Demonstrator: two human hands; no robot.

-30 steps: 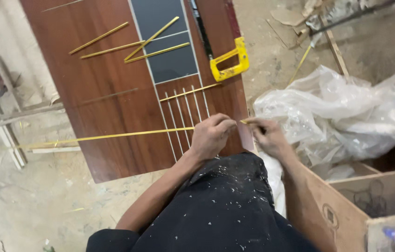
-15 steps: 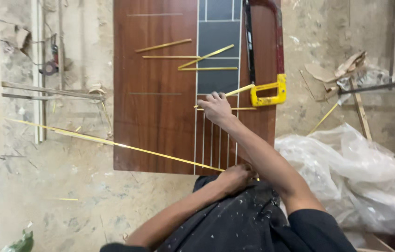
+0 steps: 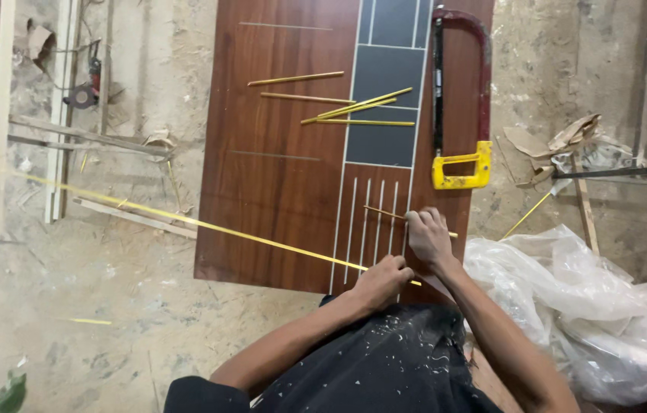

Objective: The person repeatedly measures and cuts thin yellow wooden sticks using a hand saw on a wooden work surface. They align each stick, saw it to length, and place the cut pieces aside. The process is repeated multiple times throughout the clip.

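Observation:
A brown wooden door panel [image 3: 277, 191] with a dark inset and pale grooves lies flat on the floor. My left hand [image 3: 381, 280] is closed on the near end of a long thin yellow strip [image 3: 186, 220], which runs off to the far left across the panel's lower edge. Just above it, my right hand [image 3: 427, 239] pinches a short gold strip [image 3: 384, 212] that lies across the grooves. The two hands are close together at the panel's lower right.
A hacksaw with a red frame and yellow handle [image 3: 461, 164] lies on the panel's right side. Several short gold strips [image 3: 338, 107] rest near the dark inset. Crumpled clear plastic sheeting [image 3: 591, 306] is at right; wood scraps [image 3: 94, 138] lie at left on the dusty floor.
My right hand has drawn back from beside the hacksaw handle toward me, bringing a short gold strip over the grooves. My left hand keeps hold of the long strip.

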